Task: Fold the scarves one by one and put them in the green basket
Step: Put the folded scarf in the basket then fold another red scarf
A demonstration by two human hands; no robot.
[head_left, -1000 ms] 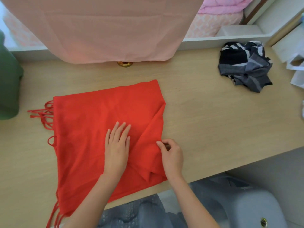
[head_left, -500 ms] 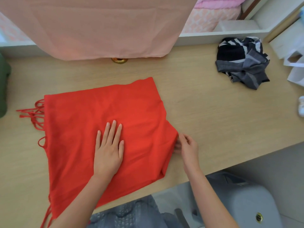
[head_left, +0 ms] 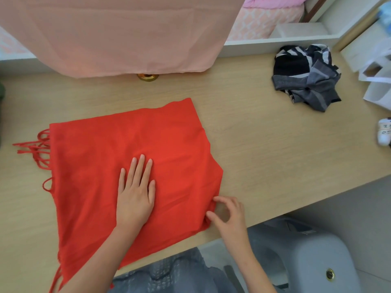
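A red fringed scarf [head_left: 131, 149] lies folded flat on the wooden table [head_left: 264, 144], its tassels pointing left. My left hand [head_left: 135, 197] presses flat on the scarf's middle, fingers straight. My right hand [head_left: 228, 216] is at the scarf's lower right edge, where the curled index finger and thumb pinch the folded edge. A crumpled grey, black and white striped scarf [head_left: 304, 79] sits at the back right. Only a dark green sliver of the basket [head_left: 1, 92] shows at the far left edge.
A pink cloth [head_left: 118, 32] hangs over the table's back edge, with a brass knob [head_left: 147, 77] below it. White paper bags [head_left: 376, 66] and a small white bottle [head_left: 384, 134] stand at the right. A grey stool [head_left: 306, 256] is below the table's front edge.
My right hand pulled the scarf's right flap outward and flattened it, then slid down along the edge toward the front corner. My left hand stayed pressed on the scarf.
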